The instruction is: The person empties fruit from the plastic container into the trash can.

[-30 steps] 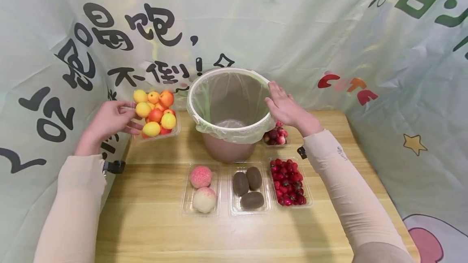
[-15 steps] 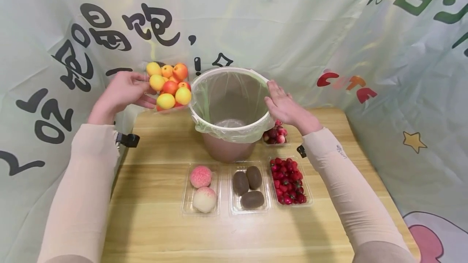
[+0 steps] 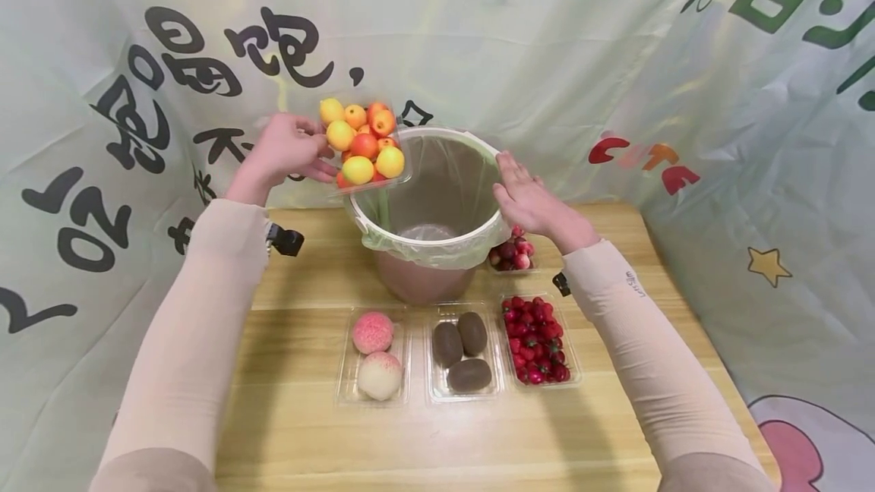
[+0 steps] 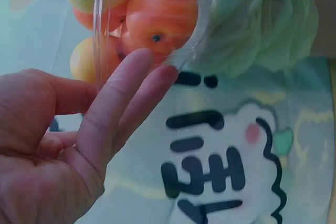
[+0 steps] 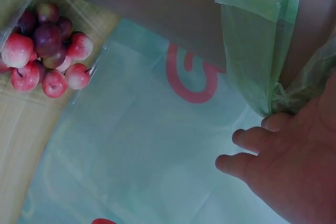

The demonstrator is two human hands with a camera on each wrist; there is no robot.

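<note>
With fingers and thumb, my left hand (image 3: 290,149) pinches the side of a clear plastic box (image 4: 98,35) heaped with yellow, orange and red fruit (image 3: 364,146). The box is raised, tilted, and overlaps the left rim of a pinkish-grey bin (image 3: 424,279) in the head view. A thin green bag (image 3: 437,253) lines the bin and folds over its white rim. My right hand (image 3: 529,202) lies with straight fingers against the bin's right rim. In the right wrist view, its fingertips are at the bag's folded edge.
In front of the bin, clear boxes hold two peaches (image 3: 376,355), three brown kiwis (image 3: 465,351) and red berries (image 3: 536,340). Another box of small plums (image 3: 513,250) stands right of the bin. Printed cloth (image 3: 547,36) hangs behind the wooden table (image 3: 437,450).
My left hand has lifted the fruit box and carried it rightward to the bin's left rim. The right hand has stayed at the right rim.
</note>
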